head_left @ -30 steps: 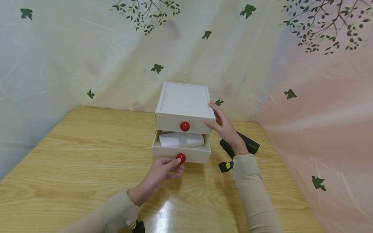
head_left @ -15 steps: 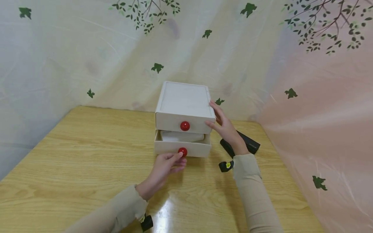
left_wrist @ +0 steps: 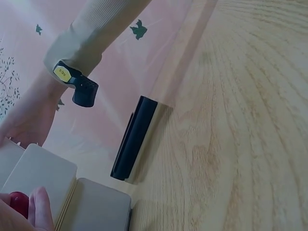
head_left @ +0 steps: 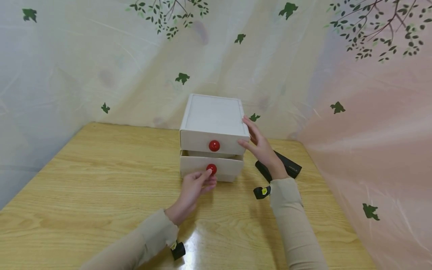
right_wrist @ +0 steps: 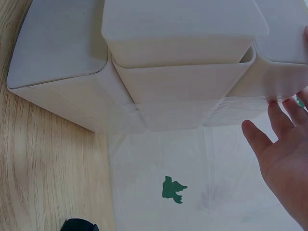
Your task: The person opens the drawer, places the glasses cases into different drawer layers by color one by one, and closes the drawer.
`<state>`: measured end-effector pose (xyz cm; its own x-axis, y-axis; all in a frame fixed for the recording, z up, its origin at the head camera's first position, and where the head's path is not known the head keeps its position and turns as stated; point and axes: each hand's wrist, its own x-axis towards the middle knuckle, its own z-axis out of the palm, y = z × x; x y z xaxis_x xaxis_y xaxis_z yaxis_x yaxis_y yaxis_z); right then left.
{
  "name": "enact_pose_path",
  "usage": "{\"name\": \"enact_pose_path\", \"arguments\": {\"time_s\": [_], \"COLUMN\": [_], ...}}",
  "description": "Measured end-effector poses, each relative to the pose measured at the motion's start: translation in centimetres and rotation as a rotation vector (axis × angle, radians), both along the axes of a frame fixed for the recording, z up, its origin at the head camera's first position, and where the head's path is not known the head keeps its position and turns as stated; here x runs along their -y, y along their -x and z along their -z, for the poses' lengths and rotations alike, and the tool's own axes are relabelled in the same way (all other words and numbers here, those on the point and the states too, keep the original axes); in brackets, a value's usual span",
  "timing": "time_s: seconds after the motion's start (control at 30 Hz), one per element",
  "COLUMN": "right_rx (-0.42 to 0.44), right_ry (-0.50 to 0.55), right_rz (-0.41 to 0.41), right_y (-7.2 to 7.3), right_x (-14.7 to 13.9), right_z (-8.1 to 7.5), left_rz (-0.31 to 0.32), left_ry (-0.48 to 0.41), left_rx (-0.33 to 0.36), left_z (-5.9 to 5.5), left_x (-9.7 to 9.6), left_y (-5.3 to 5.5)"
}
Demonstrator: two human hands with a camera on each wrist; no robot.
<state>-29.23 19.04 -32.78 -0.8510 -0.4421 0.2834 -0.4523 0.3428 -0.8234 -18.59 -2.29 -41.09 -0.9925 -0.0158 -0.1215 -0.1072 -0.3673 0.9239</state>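
Left hand (head_left: 191, 187) pinches the knob (head_left: 211, 167); right hand (head_left: 264, 152), unclenched, seemingly only rests against the box (head_left: 213, 115); skewed force could jam the drawer (head_left: 194, 164).

Pushing the drawer (head_left: 199, 164) below the top one farther in, toward the far side, by its red knob (head_left: 211, 169) with the left hand (head_left: 191, 190). Narrowing its opening to a thin gap, and taking the white object inside, plainly visible a second ago, almost or wholly out of sight. Uncovering a pale strip (head_left: 225, 179) beneath its front. Carrying the left sleeve (head_left: 158, 231) and black wrist device (head_left: 178, 250) farther off and slightly right.
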Motion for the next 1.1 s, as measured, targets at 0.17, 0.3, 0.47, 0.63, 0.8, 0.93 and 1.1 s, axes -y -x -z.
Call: {"name": "enact_pose_path", "arguments": {"time_s": [0.17, 0.3, 0.47, 0.63, 0.8, 0.93, 1.1], "right_rx": [0.024, 0.009, -0.023, -0.025, -0.005, 0.012, 0.013], "right_ry": [0.009, 0.004, 0.001, 0.002, -0.007, -0.004, -0.004], "right_rz": [-0.004, 0.001, 0.005, 0.005, 0.012, 0.009, -0.001], "right_y": [-0.8, -0.3, 0.4, 0.4, 0.4, 0.3, -1.2], "right_x": [0.2, 0.0, -0.2, -0.2, -0.3, -0.2, 0.4], "right_z": [-0.8, -0.3, 0.5, 0.6, 0.6, 0.3, -1.1], "left_rz": [-0.018, -0.027, -0.040, -0.043, -0.042, -0.044, -0.053], "left_ry": [-0.015, -0.016, -0.018, -0.020, -0.026, -0.020, -0.011], "left_rx": [-0.011, 0.003, 0.026, 0.026, 0.033, 0.035, 0.022], "left_z": [0.0, -0.1, -0.3, -0.3, -0.3, -0.3, -0.2], "left_x": [-0.2, -0.3, -0.4, -0.5, -0.5, -0.5, -0.5], "left_y": [0.5, 0.8, 1.2, 1.5, 1.7, 1.9, 2.1]}}
